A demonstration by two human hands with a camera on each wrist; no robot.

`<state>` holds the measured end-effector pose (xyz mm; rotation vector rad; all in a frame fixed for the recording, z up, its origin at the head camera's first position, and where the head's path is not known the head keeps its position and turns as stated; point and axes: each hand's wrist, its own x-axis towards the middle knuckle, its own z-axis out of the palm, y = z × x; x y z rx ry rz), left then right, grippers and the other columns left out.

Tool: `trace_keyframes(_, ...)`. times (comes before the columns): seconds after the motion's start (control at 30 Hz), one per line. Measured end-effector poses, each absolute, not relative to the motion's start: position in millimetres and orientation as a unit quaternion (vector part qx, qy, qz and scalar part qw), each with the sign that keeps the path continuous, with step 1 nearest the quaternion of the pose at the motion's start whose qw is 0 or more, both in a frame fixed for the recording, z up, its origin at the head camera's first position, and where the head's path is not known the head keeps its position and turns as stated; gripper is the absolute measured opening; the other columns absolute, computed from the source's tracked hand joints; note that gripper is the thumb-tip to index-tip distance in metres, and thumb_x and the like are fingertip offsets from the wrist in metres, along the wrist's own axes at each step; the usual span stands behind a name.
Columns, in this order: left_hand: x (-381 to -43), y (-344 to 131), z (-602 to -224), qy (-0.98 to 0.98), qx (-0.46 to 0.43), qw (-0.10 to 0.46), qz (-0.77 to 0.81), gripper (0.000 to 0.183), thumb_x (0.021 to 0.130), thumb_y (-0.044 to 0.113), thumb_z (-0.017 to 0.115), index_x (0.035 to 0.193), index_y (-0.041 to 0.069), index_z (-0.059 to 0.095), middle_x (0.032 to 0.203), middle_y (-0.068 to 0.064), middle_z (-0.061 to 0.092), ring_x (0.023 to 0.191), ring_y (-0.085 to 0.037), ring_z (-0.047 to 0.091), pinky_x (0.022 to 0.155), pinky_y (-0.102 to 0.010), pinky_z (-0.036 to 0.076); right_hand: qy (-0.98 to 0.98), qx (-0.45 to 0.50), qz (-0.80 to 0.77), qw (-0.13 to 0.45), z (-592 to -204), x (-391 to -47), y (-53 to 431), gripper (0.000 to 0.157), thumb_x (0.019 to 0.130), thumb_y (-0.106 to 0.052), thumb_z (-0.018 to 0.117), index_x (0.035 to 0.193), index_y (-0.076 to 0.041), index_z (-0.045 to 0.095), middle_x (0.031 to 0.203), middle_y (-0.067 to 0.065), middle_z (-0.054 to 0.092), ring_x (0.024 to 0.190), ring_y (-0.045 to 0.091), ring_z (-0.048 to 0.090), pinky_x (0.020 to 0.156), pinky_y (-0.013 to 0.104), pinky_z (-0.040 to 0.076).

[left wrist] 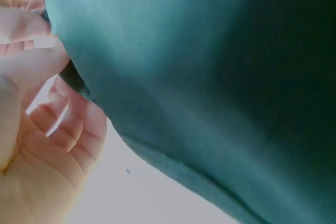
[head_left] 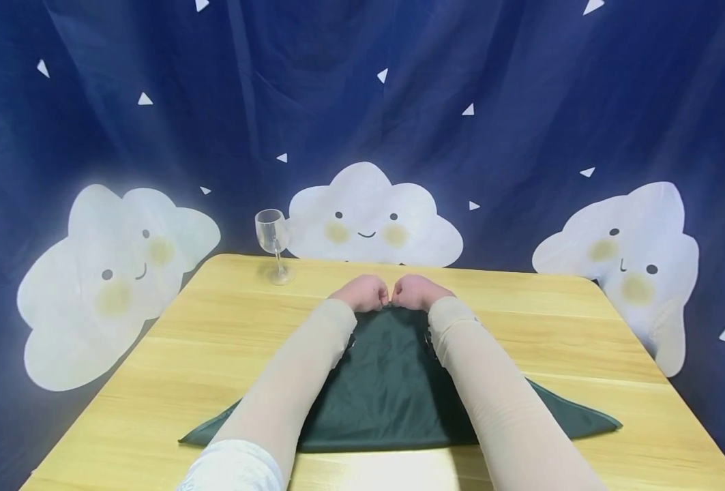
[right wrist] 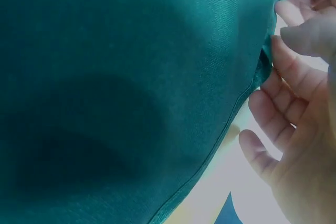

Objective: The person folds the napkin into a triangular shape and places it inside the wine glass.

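Curtain [head_left: 503, 41]: we face dark blue fabric scattered with small white triangles, filling the background
Clouds [head_left: 368, 191]: we count three white ones printed on it, left, middle and right, each with a drawn smile
Table [head_left: 558, 327]: light yellow wood grain, with a bright patch at the edge nearest us
Wine glass [head_left: 270, 232]: clear, upright on the tabletop near its far left corner
Cloth [head_left: 393, 382]: dark green, spread on the middle of the table, a long edge towards us and a pointed corner reaching out at each side
Left hand [head_left: 362, 294]: we see thumb and finger pinching the cloth's far edge, the other fingers loosely bent
Right hand [head_left: 420, 293]: it pinches that same edge just beside the left hand, its other fingers bent too
Sleeves [head_left: 294, 382]: pale, covering both forearms and hiding parts of the cloth from our head view
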<state>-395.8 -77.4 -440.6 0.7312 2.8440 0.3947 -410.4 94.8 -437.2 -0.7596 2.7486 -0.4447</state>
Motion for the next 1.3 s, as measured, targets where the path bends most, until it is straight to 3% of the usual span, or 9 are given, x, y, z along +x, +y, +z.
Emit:
trace_keyframes(0.27,-392.5,-77.7,-438.6,0.958,0.235,0.099,0.129,0.023,0.094,0.009,0.063,0.071,0.013,0.064,0.071,0.003,0.057,0.07,-0.016,0.054,0.069,-0.03,0.043,0.946,-0.24,-0.167,0.139,-438.4,-407.3,93.6,0.008,0.092,-0.012,0.068,0.084,-0.011,0.066,0.084,0.0,0.063,0.079,0.02,0.057,0.076,0.034,0.046)
trace_keyframes(0.43,-387.5,-75.8,-435.6,0.963,0.202,0.103,0.143,0.016,0.095,0.007,0.067,0.081,0.011,0.059,0.077,0.0,0.056,0.075,-0.017,0.053,0.071,-0.03,0.044,0.947,-0.239,-0.163,0.14,-437.6,-404.6,92.6,0.012,0.09,-0.01,0.07,0.08,-0.012,0.065,0.08,0.0,0.061,0.074,0.019,0.056,0.072,0.033,0.045)
trace_keyframes(0.57,-386.5,-75.7,-435.9,0.966,0.179,0.106,0.153,0.019,0.095,0.01,0.069,0.079,0.009,0.058,0.073,0.0,0.054,0.07,-0.017,0.052,0.067,-0.03,0.042,0.946,-0.25,-0.162,0.129,-438.1,-403.4,92.7,0.013,0.086,-0.006,0.067,0.078,-0.013,0.061,0.077,0.0,0.059,0.071,0.019,0.054,0.068,0.032,0.043)
trace_keyframes(0.67,-386.1,-75.8,-437.4,0.968,0.171,0.103,0.15,0.02,0.096,0.007,0.064,0.078,0.01,0.056,0.07,-0.001,0.05,0.067,-0.017,0.049,0.064,-0.03,0.039,0.946,-0.258,-0.159,0.114,-438.9,-402.9,93.6,0.013,0.082,0.0,0.063,0.079,-0.013,0.06,0.079,0.002,0.06,0.074,0.02,0.053,0.069,0.032,0.043)
trace_keyframes(0.83,-384.5,-76.3,-438.6,0.97,0.176,0.09,0.143,0.017,0.095,0.001,0.055,0.082,0.012,0.052,0.075,-0.001,0.049,0.071,-0.018,0.049,0.066,-0.03,0.037,0.947,-0.258,-0.157,0.108,-440.1,-402.0,96.1,0.017,0.08,0.006,0.056,0.083,-0.011,0.057,0.084,0.005,0.059,0.079,0.022,0.053,0.071,0.033,0.042)
trace_keyframes(1.1,-381.7,-80.2,-437.7,0.961,0.222,0.067,0.152,0.02,0.088,-0.007,0.052,0.08,0.012,0.053,0.078,-0.002,0.053,0.08,-0.021,0.053,0.072,-0.032,0.042,0.934,-0.304,-0.16,0.097,-439.9,-401.1,101.5,0.02,0.078,0.008,0.054,0.083,-0.012,0.057,0.079,0.001,0.055,0.081,0.022,0.053,0.075,0.034,0.042)
trace_keyframes(1.3,-382.4,-80.7,-439.6,0.957,0.254,0.058,0.126,0.023,0.088,-0.008,0.056,0.08,0.012,0.064,0.082,0.001,0.061,0.083,-0.019,0.057,0.08,-0.032,0.047,0.922,-0.341,-0.148,0.106,-438.4,-402.3,105.7,0.021,0.079,0.007,0.055,0.082,-0.012,0.062,0.078,-0.002,0.058,0.079,0.02,0.055,0.076,0.035,0.044)
